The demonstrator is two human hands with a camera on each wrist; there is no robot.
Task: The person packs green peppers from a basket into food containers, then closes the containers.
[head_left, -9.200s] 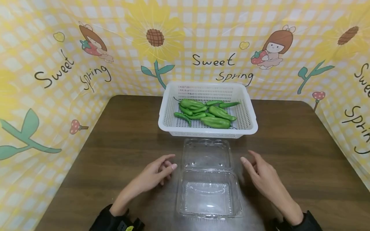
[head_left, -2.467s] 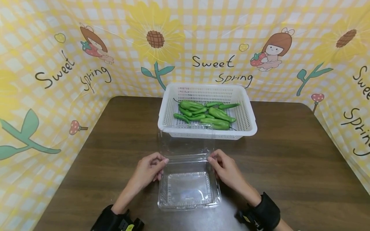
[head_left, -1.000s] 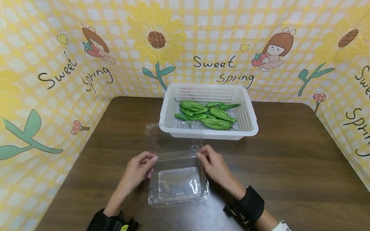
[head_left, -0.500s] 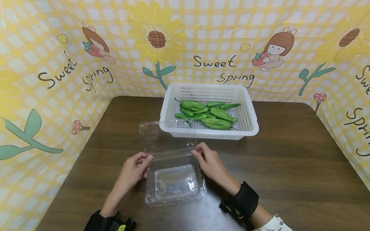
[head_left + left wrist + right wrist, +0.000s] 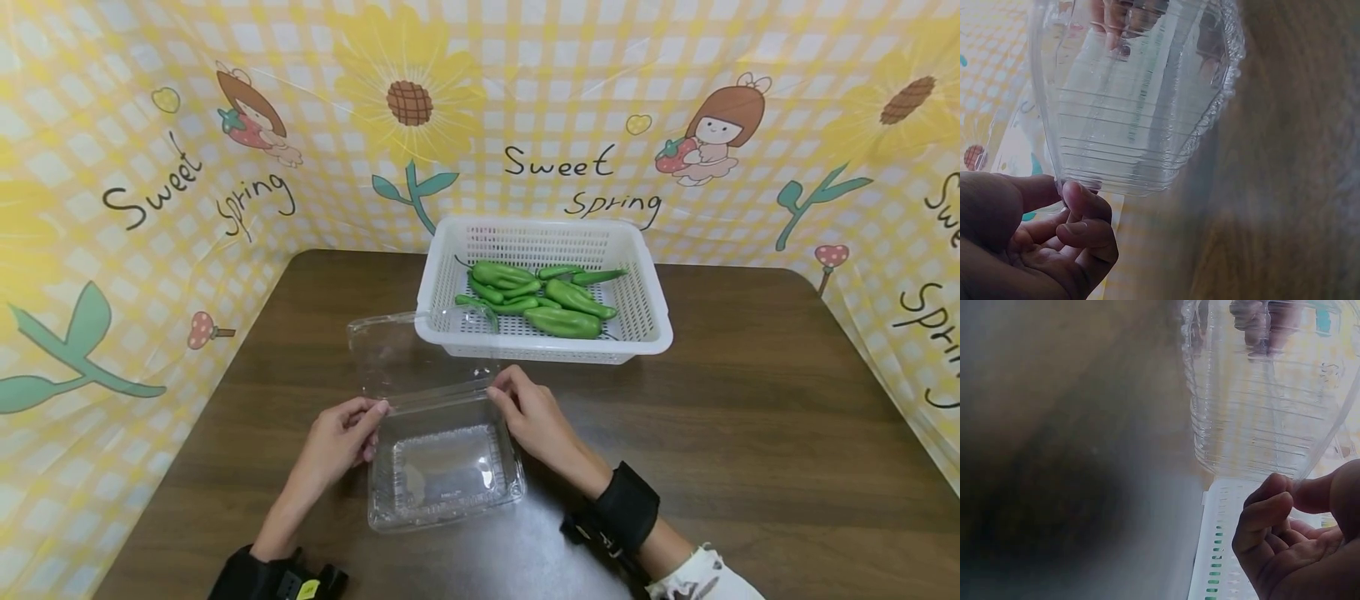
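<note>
Pinching clear clamshell box (image 5: 442, 467) – lid upright | left hand (image 5: 341, 433) grip, right hand (image 5: 528, 417) grip – both pinch hinge corners

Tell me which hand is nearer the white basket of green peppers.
Right. The right hand pinches the clear container just below the white basket; the left hand holds its opposite corner, farther off.

Green peppers (image 5: 543, 298) fill a white basket (image 5: 652, 321); the clamshell box (image 5: 442, 471) is clear.

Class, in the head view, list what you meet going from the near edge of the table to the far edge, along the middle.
Clear plastic box → its raised lid → white basket → green peppers.
</note>
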